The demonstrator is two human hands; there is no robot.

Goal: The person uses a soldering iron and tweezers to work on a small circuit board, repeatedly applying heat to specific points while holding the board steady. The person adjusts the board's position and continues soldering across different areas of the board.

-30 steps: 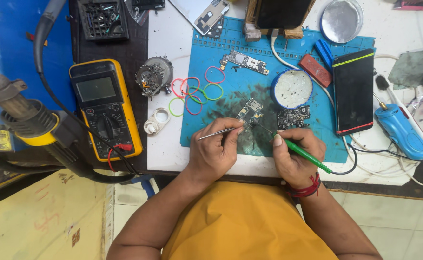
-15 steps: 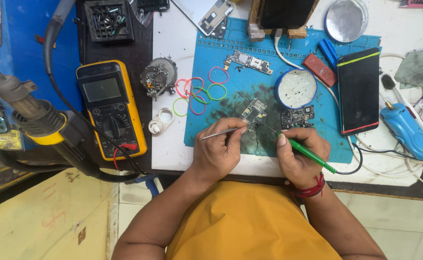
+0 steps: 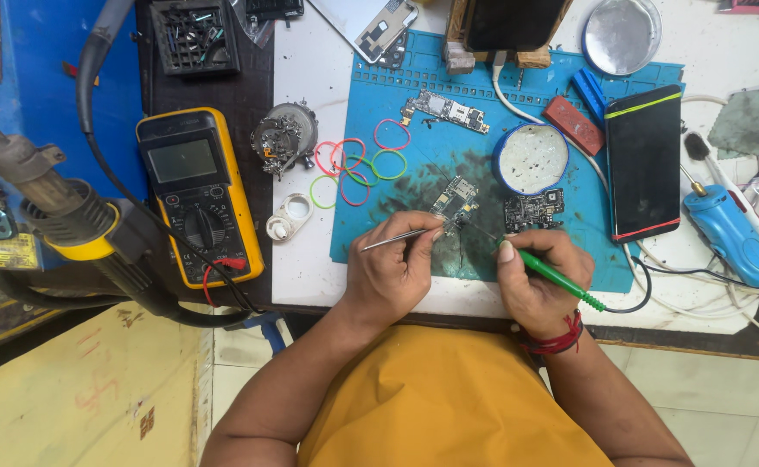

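My left hand pinches metal tweezers, their tips touching a small circuit board on the blue work mat. Gripped like a pen in my right hand is a green-handled soldering iron, its thin tip reaching the same board from the right. A second dark circuit board lies just right of it, and a longer board lies farther back on the mat.
A yellow multimeter and a hot-air gun sit left. Coloured rubber bands, a round blue tin, a black phone, a red block, a blue tool and a metal dish surround the mat.
Both hands stay at the small board with the same tools; only the camera view has shifted slightly.
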